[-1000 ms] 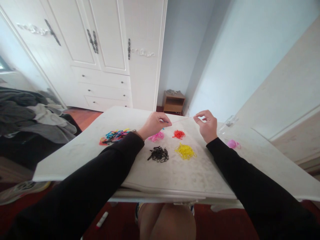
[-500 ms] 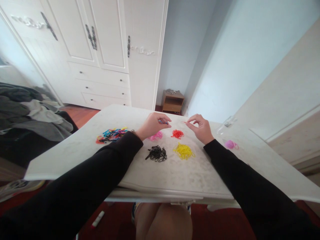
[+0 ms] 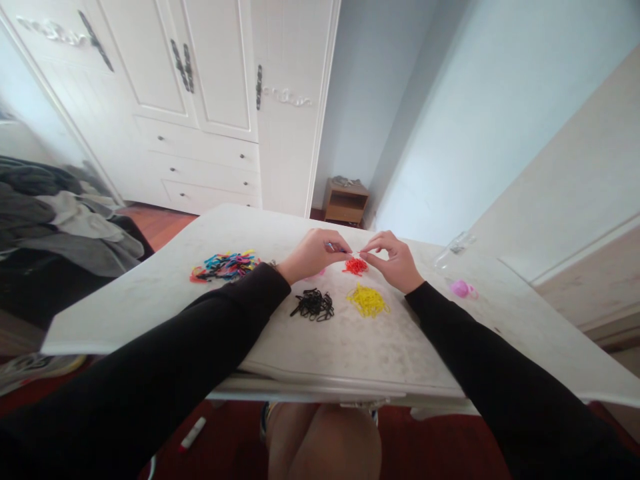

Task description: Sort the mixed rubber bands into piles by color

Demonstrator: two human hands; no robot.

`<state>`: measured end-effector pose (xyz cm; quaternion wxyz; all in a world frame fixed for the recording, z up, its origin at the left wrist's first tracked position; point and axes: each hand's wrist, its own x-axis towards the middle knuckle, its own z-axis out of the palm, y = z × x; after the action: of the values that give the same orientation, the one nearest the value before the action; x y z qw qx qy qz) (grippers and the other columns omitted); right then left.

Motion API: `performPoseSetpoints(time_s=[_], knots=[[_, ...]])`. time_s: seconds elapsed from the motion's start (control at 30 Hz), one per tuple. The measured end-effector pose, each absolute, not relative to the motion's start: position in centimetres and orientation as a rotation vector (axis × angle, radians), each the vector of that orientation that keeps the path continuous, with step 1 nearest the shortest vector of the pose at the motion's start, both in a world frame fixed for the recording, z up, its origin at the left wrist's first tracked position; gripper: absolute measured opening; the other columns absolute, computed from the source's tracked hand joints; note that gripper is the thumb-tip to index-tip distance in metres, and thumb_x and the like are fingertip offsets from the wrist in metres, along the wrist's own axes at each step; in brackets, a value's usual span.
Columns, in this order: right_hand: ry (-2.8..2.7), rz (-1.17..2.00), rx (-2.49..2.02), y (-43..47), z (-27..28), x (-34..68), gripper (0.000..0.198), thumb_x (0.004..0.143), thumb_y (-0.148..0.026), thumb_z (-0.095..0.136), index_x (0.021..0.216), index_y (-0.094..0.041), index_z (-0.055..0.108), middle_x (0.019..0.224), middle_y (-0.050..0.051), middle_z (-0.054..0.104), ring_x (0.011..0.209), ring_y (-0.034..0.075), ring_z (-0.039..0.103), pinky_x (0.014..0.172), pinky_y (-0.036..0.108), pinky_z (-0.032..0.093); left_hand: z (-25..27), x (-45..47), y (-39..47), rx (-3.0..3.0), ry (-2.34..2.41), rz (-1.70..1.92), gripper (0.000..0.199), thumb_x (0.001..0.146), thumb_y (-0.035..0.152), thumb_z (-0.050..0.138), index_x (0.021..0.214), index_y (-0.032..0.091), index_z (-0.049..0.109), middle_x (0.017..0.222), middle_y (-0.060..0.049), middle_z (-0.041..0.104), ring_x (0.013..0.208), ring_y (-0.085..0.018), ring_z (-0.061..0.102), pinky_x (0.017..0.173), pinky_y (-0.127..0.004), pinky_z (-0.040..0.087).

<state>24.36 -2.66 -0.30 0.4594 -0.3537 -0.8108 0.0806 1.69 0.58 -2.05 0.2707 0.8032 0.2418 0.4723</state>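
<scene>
Above the far half of the table, my left hand (image 3: 316, 256) is closed, with blue rubber bands showing between its curled fingers. My right hand (image 3: 394, 261) is in a pinch, its fingertips nearly meeting the left ones over a pile of red rubber bands (image 3: 355, 267). A thin rubber band, its colour hard to make out, shows between the fingertips. Nearer to me lie a black pile of rubber bands (image 3: 314, 305) and a yellow pile of rubber bands (image 3: 368, 301). A pink pile is mostly hidden behind my left hand. Mixed-colour rubber bands (image 3: 227, 265) lie left of my left wrist.
On the right of the white table (image 3: 345, 360) are a clear plastic bottle (image 3: 455, 252) lying on its side and a pink-purple round object (image 3: 461, 289). Clothes (image 3: 65, 227) are heaped at the left. A white wardrobe (image 3: 210, 100) and a small wooden cabinet (image 3: 345, 203) stand behind.
My hands have come together over the red pile, the left moving right and the right moving left. The red band pinched in my right hand is now between both sets of fingertips.
</scene>
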Motion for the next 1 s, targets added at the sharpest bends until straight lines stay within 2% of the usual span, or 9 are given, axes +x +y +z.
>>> performPoseSetpoints(time_s=[0.23, 0.43, 0.63, 0.83, 1.0], knots=[[-1.965, 0.271, -0.899, -2.2, -0.1, 24.7, 0.013, 0.085, -0.034, 0.076, 0.077, -0.025, 0.071, 0.085, 0.004, 0.068, 0.085, 0.021, 0.060, 0.071, 0.036, 0.050, -1.3, 1.4, 0.2, 2.237, 0.670, 1.219, 0.006, 0.080, 0.015, 0.070, 0.074, 0.017, 0.071, 0.077, -0.003, 0.071, 0.070, -0.014, 0.063, 0.070, -0.027, 0.051], [-1.522, 0.189, -1.064, -0.9, -0.3, 26.2, 0.010, 0.081, -0.028, 0.072, 0.079, -0.023, 0.063, 0.082, 0.002, 0.065, 0.082, 0.019, 0.061, 0.067, 0.032, 0.047, -1.1, 1.3, 0.7, 2.175, 0.704, 1.270, 0.008, 0.079, 0.014, 0.068, 0.071, 0.016, 0.068, 0.077, -0.004, 0.070, 0.070, -0.014, 0.062, 0.067, -0.027, 0.050], [-1.765, 0.360, -0.993, -1.3, -0.9, 24.9, 0.015, 0.081, -0.034, 0.073, 0.077, -0.022, 0.065, 0.085, 0.001, 0.066, 0.081, 0.018, 0.061, 0.069, 0.032, 0.049, -1.6, 1.5, 0.6, 2.158, 0.710, 1.262, 0.003, 0.079, 0.017, 0.075, 0.077, 0.016, 0.075, 0.077, -0.004, 0.074, 0.069, -0.014, 0.065, 0.069, -0.027, 0.053], [-1.857, 0.228, -1.112, -0.9, -1.1, 25.9, 0.012, 0.078, -0.033, 0.073, 0.075, -0.022, 0.069, 0.084, 0.003, 0.069, 0.085, 0.020, 0.062, 0.071, 0.034, 0.050, -2.2, 1.2, 1.1, 1.981, 0.723, 1.274, 0.027, 0.070, 0.017, 0.086, 0.094, 0.014, 0.075, 0.075, -0.004, 0.075, 0.068, -0.014, 0.069, 0.067, -0.025, 0.057], [-1.939, 0.214, -1.197, -0.2, -1.8, 26.4, 0.013, 0.076, -0.034, 0.072, 0.072, -0.021, 0.070, 0.081, 0.004, 0.070, 0.082, 0.021, 0.063, 0.065, 0.034, 0.050, -2.4, 1.3, 1.3, 2.017, 0.713, 1.281, 0.037, 0.063, 0.018, 0.092, 0.096, 0.014, 0.075, 0.082, -0.005, 0.076, 0.071, -0.014, 0.069, 0.066, -0.026, 0.058]])
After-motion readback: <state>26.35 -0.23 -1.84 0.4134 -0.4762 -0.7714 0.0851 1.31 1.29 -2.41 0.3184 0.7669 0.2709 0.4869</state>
